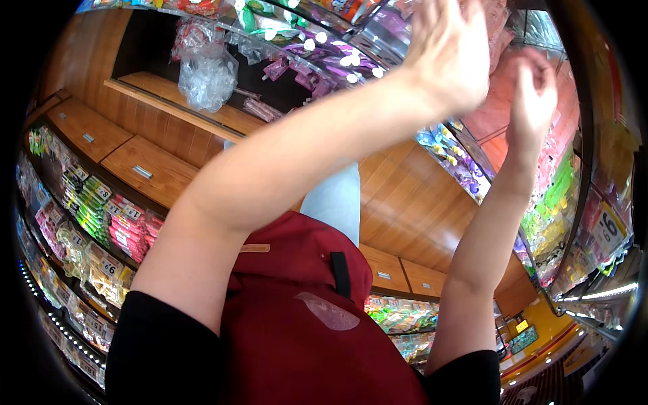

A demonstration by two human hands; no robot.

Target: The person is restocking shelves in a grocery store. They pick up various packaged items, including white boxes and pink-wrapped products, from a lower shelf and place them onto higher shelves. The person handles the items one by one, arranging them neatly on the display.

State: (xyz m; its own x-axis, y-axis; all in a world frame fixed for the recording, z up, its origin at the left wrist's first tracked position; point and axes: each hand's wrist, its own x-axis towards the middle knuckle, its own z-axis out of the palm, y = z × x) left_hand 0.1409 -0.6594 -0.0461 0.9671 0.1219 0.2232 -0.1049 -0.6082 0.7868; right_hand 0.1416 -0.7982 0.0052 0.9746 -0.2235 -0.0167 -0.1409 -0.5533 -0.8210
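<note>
My left hand (448, 61) is raised at the top of the view, in front of shelves of packaged goods. Its fingertips run past the upper edge, so whatever they touch is hidden. Just to its right, my right hand (534, 101) is blurred, with curled fingers and a gap beside the thumb; nothing shows in it. Behind both hands lie pinkish-red packets (486, 119) in a display bin. Left of my left hand are purple packets (349, 53) and, higher up, green and white packets (266, 20).
A crumpled clear plastic bag (207, 76) hangs over a wooden ledge (172, 114). Shelves with packets (129, 230) curve along the left, below wooden drawers (152, 164). At the right hangs a price sign (607, 228). My red apron (304, 314) fills the lower middle.
</note>
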